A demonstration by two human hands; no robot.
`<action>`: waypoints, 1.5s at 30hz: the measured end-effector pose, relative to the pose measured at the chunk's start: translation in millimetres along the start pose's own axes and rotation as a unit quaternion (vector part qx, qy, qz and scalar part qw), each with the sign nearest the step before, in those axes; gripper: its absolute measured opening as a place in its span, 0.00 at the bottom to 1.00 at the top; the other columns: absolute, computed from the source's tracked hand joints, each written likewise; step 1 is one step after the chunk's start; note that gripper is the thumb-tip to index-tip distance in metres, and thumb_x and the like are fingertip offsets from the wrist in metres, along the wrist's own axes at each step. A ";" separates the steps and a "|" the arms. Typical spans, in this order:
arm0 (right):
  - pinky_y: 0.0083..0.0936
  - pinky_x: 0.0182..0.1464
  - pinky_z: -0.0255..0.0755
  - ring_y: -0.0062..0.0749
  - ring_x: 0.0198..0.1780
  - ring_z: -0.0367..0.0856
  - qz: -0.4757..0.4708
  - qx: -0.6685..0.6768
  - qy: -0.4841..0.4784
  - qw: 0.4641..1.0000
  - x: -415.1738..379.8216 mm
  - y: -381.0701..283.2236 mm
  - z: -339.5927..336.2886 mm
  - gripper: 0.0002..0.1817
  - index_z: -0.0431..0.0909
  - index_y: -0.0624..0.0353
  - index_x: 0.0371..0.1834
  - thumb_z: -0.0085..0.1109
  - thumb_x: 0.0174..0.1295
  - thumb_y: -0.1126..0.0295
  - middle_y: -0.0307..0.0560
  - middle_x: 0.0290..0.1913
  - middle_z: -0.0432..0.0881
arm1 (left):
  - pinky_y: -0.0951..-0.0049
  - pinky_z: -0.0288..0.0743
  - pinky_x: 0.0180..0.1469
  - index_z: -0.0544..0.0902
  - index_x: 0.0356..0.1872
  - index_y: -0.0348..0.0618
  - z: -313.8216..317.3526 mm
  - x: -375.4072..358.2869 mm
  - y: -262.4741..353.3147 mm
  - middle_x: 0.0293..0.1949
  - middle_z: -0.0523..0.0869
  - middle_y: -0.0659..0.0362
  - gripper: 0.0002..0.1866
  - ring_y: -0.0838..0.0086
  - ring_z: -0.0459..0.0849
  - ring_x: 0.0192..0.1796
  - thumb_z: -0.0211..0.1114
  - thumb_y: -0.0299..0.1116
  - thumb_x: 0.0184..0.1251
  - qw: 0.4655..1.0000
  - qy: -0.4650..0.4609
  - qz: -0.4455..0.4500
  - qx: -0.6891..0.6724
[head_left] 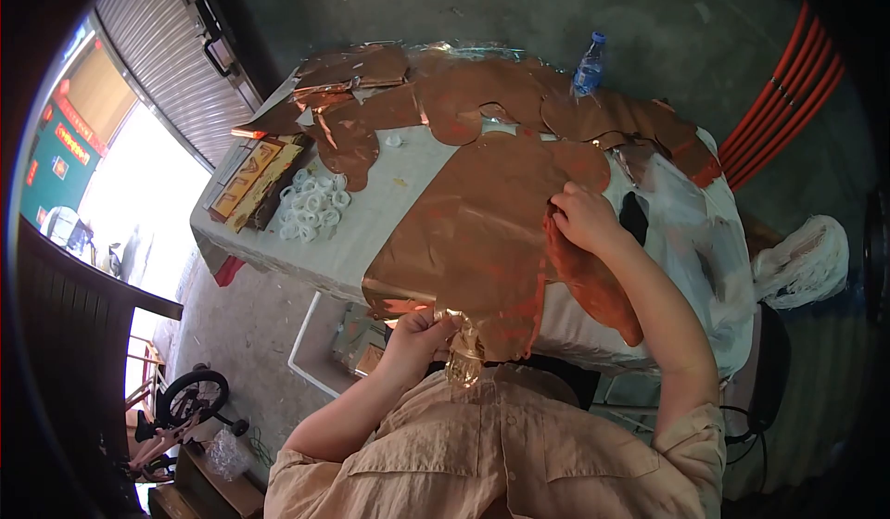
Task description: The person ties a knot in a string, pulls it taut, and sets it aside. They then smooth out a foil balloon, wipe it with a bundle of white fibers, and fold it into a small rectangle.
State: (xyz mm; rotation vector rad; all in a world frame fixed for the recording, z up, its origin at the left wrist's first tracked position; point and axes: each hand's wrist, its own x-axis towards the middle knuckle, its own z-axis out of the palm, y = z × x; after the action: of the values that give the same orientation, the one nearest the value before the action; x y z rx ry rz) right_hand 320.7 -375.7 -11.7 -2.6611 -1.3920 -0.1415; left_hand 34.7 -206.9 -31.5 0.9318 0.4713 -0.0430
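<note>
A flat copper-coloured foil balloon (454, 232) lies across the table in front of me. At its near edge, my left hand (414, 341) is closed, thumb and fingers pinching a crumpled, shiny gold foil strip (464, 363) that hangs down by my shirt. My right hand (586, 218), raised over the balloon's right side, has its fingers closed on the upper end of an orange-brown folded piece (593, 287). That piece hangs down below the hand beside my forearm; its kind does not show.
More flat copper foil shapes (473, 88) cover the far side of the table. A heap of white rings (313, 206) sits beside a yellow box (258, 181) on the left. A water bottle (589, 65) stands at the back, and clear plastic bags (681, 213) lie at the right.
</note>
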 end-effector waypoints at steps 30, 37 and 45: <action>0.44 0.51 0.68 0.42 0.51 0.75 0.049 -0.071 0.029 0.996 25.1 -10.5 17.2 0.21 0.78 0.57 0.40 0.57 0.57 0.50 0.47 0.44 0.79 | 0.85 0.61 0.24 0.81 0.36 0.41 2.2 5.5 5.0 0.26 0.79 0.69 0.06 0.89 0.70 0.23 0.60 0.32 0.69 0.996 0.040 -0.007 0.080; 0.42 0.54 0.67 0.45 0.52 0.75 0.026 0.003 0.011 1.000 77.0 0.5 1.5 0.18 0.80 0.59 0.42 0.59 0.56 0.58 0.49 0.47 0.78 | 0.84 0.72 0.31 0.81 0.44 0.40 -7.6 3.2 -9.2 0.33 0.84 0.65 0.10 0.85 0.80 0.30 0.59 0.35 0.70 0.993 0.035 -0.013 0.112; 0.50 0.55 0.66 0.45 0.55 0.75 -0.006 0.065 -0.038 0.997 157.4 10.5 27.6 0.17 0.81 0.53 0.40 0.64 0.47 0.61 0.48 0.48 0.80 | 0.82 0.71 0.33 0.83 0.43 0.38 -6.6 -1.8 -12.0 0.32 0.84 0.67 0.11 0.87 0.77 0.30 0.61 0.36 0.68 0.976 0.071 -0.011 0.207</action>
State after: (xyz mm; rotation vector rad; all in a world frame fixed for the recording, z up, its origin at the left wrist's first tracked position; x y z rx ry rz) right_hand 419.4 -249.7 -16.9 -2.5755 -1.3889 0.0479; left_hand 27.9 -209.3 -43.2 1.3451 0.6187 -0.0991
